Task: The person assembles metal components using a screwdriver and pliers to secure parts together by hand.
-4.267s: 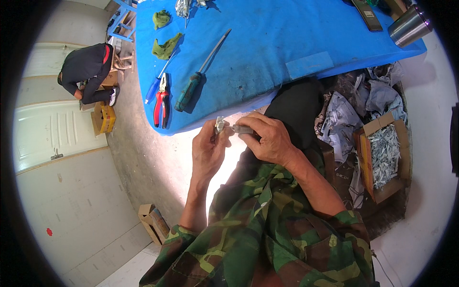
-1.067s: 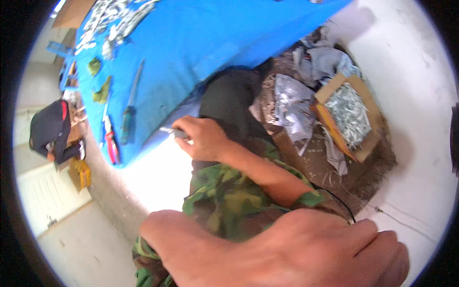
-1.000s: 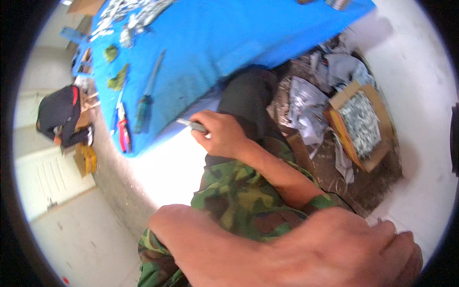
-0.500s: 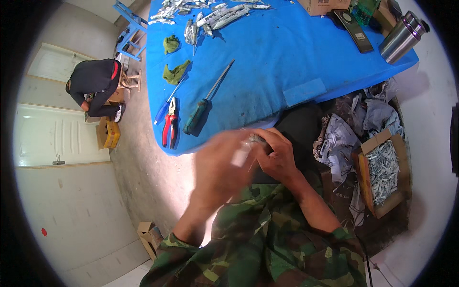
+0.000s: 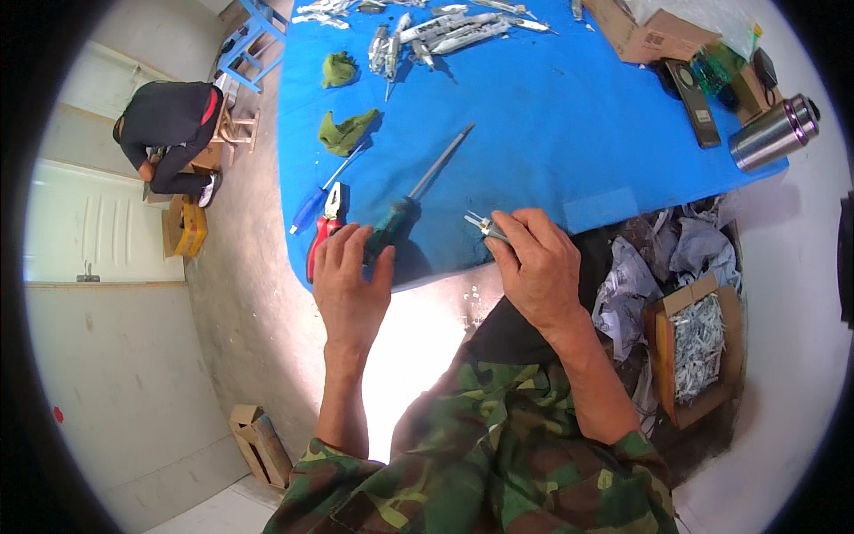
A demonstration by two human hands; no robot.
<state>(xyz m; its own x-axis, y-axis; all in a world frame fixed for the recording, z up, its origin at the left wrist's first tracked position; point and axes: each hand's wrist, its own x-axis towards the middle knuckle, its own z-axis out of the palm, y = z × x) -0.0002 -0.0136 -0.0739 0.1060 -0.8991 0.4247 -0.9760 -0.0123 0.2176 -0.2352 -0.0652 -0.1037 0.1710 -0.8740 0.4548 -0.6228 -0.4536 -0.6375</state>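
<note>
Fingers (image 5: 503, 251) of the right hand (image 5: 544, 271) are clenched around a grey-handled pronged tool (image 5: 488, 229), centre frame. Left-hand (image 5: 345, 289) fingers are parted beside the green-handled screwdriver (image 5: 406, 210); contact indeterminable. Light, stiff handling is expected; the handle is judged best gripped. Prongs: slim, metallic. Counter (image 5: 534, 116): blue-covered, creased.

Right of centre, our right hand (image 5: 541, 271) pinches a pronged piece (image 5: 486, 226); left of centre, our left hand (image 5: 347, 289) spreads at the screwdriver (image 5: 390, 224). Lower right, a box (image 5: 732, 351) holds scraps (image 5: 697, 347).
</note>
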